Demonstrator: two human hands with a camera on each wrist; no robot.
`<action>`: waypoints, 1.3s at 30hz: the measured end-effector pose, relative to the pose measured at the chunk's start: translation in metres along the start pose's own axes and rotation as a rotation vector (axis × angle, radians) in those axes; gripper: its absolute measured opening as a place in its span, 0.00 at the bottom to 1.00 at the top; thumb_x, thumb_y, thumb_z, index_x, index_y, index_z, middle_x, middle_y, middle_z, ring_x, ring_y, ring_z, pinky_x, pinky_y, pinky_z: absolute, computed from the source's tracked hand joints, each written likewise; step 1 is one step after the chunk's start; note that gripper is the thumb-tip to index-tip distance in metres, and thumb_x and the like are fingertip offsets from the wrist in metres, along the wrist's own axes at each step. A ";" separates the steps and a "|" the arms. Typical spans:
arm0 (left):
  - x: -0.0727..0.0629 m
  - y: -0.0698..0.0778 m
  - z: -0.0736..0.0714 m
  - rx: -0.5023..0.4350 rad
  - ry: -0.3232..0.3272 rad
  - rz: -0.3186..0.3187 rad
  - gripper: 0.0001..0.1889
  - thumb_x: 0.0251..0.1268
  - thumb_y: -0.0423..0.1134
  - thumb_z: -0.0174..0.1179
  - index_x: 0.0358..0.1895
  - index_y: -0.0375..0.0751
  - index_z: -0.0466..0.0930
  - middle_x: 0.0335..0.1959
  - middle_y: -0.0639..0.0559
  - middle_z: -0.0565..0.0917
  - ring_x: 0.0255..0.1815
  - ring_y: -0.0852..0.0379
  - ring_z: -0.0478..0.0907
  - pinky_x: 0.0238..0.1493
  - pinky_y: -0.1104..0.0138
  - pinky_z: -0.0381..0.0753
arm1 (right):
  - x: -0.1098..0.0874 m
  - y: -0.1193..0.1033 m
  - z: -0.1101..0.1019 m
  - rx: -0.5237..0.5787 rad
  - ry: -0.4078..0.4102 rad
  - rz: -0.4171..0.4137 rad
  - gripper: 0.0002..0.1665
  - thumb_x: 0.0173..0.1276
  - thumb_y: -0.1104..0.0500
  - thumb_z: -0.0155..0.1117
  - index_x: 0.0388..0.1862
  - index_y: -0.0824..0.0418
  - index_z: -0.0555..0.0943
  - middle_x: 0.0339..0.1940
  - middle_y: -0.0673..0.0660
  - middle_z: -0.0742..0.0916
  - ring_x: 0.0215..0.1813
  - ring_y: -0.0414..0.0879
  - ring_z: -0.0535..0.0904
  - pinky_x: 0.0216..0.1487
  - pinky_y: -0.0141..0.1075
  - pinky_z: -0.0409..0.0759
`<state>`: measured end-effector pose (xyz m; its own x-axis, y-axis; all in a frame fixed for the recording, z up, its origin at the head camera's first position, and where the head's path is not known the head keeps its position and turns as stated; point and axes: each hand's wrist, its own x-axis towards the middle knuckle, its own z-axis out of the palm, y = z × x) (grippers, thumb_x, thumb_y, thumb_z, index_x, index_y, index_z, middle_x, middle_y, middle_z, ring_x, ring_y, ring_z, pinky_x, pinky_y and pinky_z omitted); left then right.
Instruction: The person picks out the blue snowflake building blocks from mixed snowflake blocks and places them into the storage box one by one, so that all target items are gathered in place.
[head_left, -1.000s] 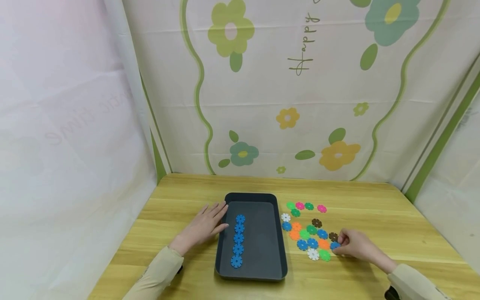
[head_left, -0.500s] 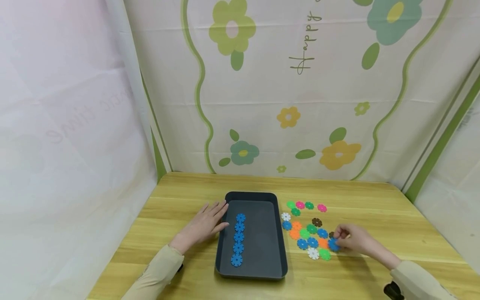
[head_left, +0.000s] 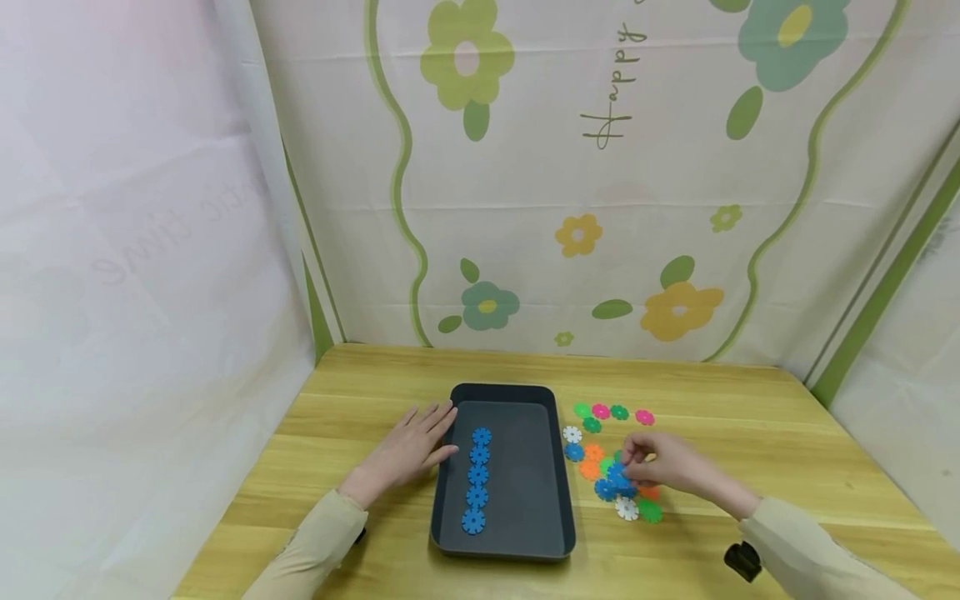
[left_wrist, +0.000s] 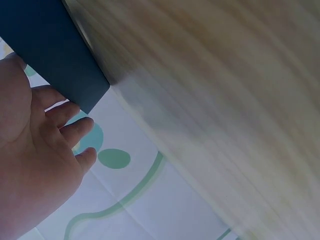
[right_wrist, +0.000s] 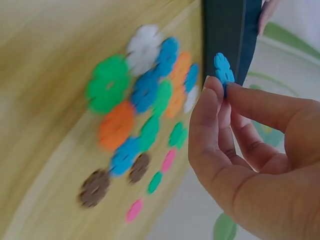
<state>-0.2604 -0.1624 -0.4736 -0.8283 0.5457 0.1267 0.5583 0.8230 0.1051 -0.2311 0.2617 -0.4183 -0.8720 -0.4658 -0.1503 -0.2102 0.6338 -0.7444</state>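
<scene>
My right hand (head_left: 671, 467) pinches a blue notched plastic disc (right_wrist: 223, 69) between thumb and forefinger, above the loose discs. In the right wrist view this disc stands on edge in the fingertips. My left hand (head_left: 408, 446) rests at the left rim of a dark grey rectangular tray (head_left: 525, 479), its fingers extended. The left wrist view shows those fingers against the tray's outer wall (left_wrist: 65, 60). Inside the tray, along its left side, several blue discs (head_left: 477, 475) form a straight column, edge to edge.
Loose notched discs lie right of the tray, among them a white disc (head_left: 627, 508), a green disc (right_wrist: 108, 85), an orange disc (right_wrist: 116, 125) and a brown disc (right_wrist: 94, 189). A printed cloth (head_left: 525, 183) hangs behind the wooden table (head_left: 375, 375).
My right hand has lifted a blue disc from the right end of the loose discs and carried it left above them. My left hand has stayed at the tray's rim.
</scene>
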 end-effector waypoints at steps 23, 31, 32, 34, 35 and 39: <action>0.000 -0.003 0.002 0.019 -0.009 -0.010 0.36 0.77 0.59 0.45 0.78 0.41 0.57 0.80 0.45 0.59 0.79 0.42 0.60 0.79 0.44 0.57 | 0.054 -0.068 0.077 0.007 -0.179 -0.147 0.04 0.66 0.66 0.66 0.31 0.62 0.80 0.26 0.57 0.86 0.28 0.46 0.85 0.30 0.35 0.87; 0.000 -0.002 0.002 0.018 -0.016 -0.014 0.36 0.77 0.59 0.45 0.78 0.41 0.57 0.80 0.45 0.59 0.79 0.43 0.59 0.79 0.44 0.57 | 0.059 -0.076 0.089 0.003 -0.207 -0.160 0.05 0.65 0.68 0.67 0.30 0.64 0.80 0.26 0.59 0.88 0.26 0.45 0.85 0.29 0.36 0.87; 0.001 -0.002 0.002 0.018 -0.018 -0.014 0.36 0.77 0.59 0.44 0.78 0.41 0.56 0.80 0.45 0.59 0.79 0.43 0.59 0.79 0.44 0.57 | 0.059 -0.076 0.090 -0.003 -0.208 -0.164 0.05 0.65 0.68 0.67 0.30 0.64 0.80 0.26 0.59 0.88 0.26 0.45 0.85 0.29 0.35 0.87; 0.001 -0.001 0.001 0.018 -0.020 -0.015 0.36 0.77 0.59 0.44 0.78 0.41 0.56 0.80 0.45 0.58 0.79 0.43 0.59 0.79 0.45 0.56 | 0.060 -0.076 0.092 -0.018 -0.207 -0.160 0.05 0.65 0.68 0.67 0.29 0.63 0.81 0.25 0.58 0.88 0.26 0.45 0.85 0.28 0.34 0.87; 0.001 -0.001 0.001 0.017 -0.019 -0.014 0.36 0.77 0.59 0.44 0.78 0.41 0.56 0.80 0.45 0.58 0.79 0.43 0.59 0.79 0.45 0.56 | 0.061 -0.076 0.093 -0.024 -0.208 -0.159 0.05 0.65 0.68 0.67 0.29 0.63 0.81 0.25 0.58 0.88 0.26 0.45 0.85 0.28 0.33 0.86; 0.001 0.000 0.000 0.015 -0.019 -0.009 0.36 0.77 0.59 0.44 0.78 0.41 0.56 0.80 0.45 0.58 0.79 0.43 0.59 0.79 0.45 0.56 | 0.063 -0.075 0.097 -0.034 -0.207 -0.142 0.06 0.65 0.68 0.67 0.28 0.61 0.81 0.25 0.57 0.88 0.26 0.46 0.86 0.27 0.33 0.86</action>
<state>-0.2613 -0.1620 -0.4732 -0.8342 0.5410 0.1071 0.5501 0.8300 0.0917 -0.2272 0.1255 -0.4354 -0.7240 -0.6663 -0.1784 -0.3423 0.5717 -0.7456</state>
